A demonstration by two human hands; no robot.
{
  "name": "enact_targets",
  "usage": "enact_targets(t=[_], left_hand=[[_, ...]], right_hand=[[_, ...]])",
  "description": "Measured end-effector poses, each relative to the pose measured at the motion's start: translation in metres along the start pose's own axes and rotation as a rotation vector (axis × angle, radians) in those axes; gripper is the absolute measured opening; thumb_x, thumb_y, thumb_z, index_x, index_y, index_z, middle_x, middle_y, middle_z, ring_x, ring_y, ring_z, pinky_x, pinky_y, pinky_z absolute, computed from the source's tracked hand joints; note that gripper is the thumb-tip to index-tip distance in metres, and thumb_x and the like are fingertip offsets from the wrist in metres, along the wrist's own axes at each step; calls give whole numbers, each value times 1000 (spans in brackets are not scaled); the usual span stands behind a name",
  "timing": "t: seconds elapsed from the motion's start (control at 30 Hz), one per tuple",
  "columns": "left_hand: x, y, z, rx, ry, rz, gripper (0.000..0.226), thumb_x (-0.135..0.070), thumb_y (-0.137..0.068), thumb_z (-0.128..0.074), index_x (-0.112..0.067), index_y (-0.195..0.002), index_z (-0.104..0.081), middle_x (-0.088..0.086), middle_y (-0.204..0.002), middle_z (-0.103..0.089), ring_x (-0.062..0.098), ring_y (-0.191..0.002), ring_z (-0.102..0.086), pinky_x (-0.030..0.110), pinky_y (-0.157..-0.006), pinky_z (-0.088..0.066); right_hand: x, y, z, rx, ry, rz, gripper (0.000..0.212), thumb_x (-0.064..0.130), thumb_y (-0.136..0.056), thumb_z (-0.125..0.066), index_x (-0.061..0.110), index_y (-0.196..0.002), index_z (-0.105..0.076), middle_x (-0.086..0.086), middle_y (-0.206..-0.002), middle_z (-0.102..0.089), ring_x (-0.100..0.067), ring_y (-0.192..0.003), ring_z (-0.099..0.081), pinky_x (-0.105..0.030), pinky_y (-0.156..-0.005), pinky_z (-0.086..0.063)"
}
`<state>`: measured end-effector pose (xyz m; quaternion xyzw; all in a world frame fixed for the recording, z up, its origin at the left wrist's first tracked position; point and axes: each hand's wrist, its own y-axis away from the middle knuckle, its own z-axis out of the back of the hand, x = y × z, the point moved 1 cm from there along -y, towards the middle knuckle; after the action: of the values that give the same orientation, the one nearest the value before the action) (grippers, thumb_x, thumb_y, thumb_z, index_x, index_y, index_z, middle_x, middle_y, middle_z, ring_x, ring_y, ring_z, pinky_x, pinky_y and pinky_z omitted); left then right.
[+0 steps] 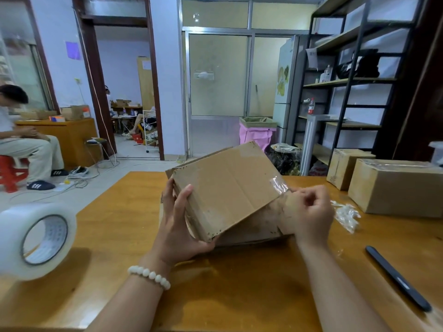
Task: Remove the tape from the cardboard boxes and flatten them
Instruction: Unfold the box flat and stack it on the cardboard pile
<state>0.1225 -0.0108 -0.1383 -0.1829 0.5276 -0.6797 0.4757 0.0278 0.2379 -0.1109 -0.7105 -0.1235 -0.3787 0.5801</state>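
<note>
Gripped the left end of the cardboard box (pixel 227 188) in the left hand (pixel 178 221), thumb laid along the top face, fingers wrapped round the end wall. Pinched a loose end of clear tape (pixel 279 185) in the right hand (pixel 309 212), fingers curled tight, at the box's right edge. Held the hands apart, one at each end of the box.

Held the box tilted between the hands, over the wooden table (pixel 119 236). Showed a centre seam across the top face, pale scuffed patches of torn paper skin, and ragged spots at the corner by the left palm.

Could not tell flap from separate sheet in the brown cardboard under the right hand. Hid the left fingertips behind the box. Had a big roll of packing tape (pixel 36 240) well to the left of the left hand, blurred and cut off by the frame edge. Had a crumpled wad of stripped tape (pixel 345 214) just right of the right hand, two taped boxes (pixel 395 188) farther right, and a slim black tool (pixel 395 279) beside the right forearm, too indistinct to name.
</note>
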Motion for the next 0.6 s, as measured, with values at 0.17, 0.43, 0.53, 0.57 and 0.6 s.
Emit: enact_targets(t=[0.17,0.43,0.53,0.57,0.6], left_hand=[[0,-2,0,-23,-3,-27,106,-55,-60,-74,-25,-142,-13,35,-147,-13,15,-149,1,49,-110,-27],[-2,-1,-3,24,-50,-83,108,-53,-58,-76,-28,-142,-14,26,-150,-8,47,-141,-14,66,-102,-38],[-4,-2,-4,10,-52,-80,107,-53,-57,-75,-26,-141,-14,26,-149,-10,38,-143,-10,61,-104,-36],[-4,-2,-4,0,-49,-67,107,-53,-58,-75,-25,-141,-14,25,-149,-11,32,-145,-8,58,-105,-34],[-4,-2,-5,-7,-41,-47,106,-54,-58,-74,-25,-141,-14,26,-149,-11,26,-146,-6,55,-106,-33]], right_hand=[[2,-5,12,93,-240,-203,6,23,-88,-53,26,-87,-48,1,-91,-56,-8,-87,-58,-22,-76,-47],[12,4,-6,211,-116,-107,3,17,-88,-63,14,-87,-62,5,-106,-51,17,-88,-52,-8,-71,-48],[13,6,-3,160,-79,-102,8,17,-94,-56,22,-87,-56,1,-99,-57,2,-89,-57,-19,-75,-48],[11,6,-3,146,-93,-148,8,21,-96,-53,24,-89,-55,0,-97,-59,-8,-89,-58,-26,-76,-50],[9,6,-4,138,-103,-197,7,23,-97,-51,24,-91,-54,0,-94,-61,-13,-87,-59,-31,-77,-50]])
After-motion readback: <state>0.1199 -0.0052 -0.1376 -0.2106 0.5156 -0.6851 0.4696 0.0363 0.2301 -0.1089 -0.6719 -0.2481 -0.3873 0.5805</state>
